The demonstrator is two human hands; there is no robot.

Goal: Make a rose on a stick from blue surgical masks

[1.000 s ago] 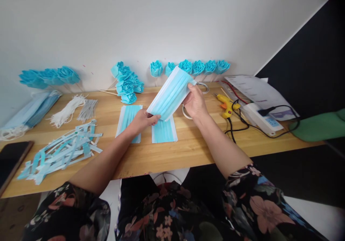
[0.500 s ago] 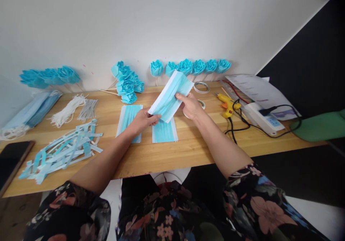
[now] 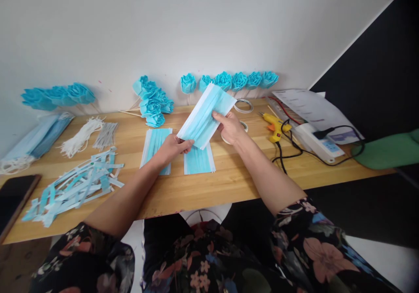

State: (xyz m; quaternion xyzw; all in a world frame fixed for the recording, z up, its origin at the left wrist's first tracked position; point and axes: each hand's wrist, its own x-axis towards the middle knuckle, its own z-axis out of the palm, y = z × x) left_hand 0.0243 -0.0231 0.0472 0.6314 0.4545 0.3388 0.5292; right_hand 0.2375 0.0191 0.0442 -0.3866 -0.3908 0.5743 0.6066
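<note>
A light blue pleated face mask [image 3: 207,115] with white edges is held tilted above the table, its ear loops not visible. My left hand [image 3: 175,148] pinches its lower left corner between thumb and fingers. On the opposite long side, my right hand [image 3: 229,126] grips it, thumb on top and fingers underneath. Below lie two flat lots of blue masks: one mask pile [image 3: 156,142] partly behind my left hand, another mask pile [image 3: 199,161] partly covered by the held mask. Rolls of tape [image 3: 244,105] lie beyond my right hand.
Blue paper-like flowers [image 3: 223,81] on sticks line the wall. Cut strips [image 3: 78,188], white ear loops [image 3: 81,136], grey ties [image 3: 105,136], whole masks [image 3: 42,136] and a phone [image 3: 15,199] are left. A yellow glue gun [image 3: 275,126] and power strip [image 3: 319,143] with cords are right.
The held mask has turned slightly more toward the camera. Both hands keep their grip in nearly the same place; the view has shifted a little.
</note>
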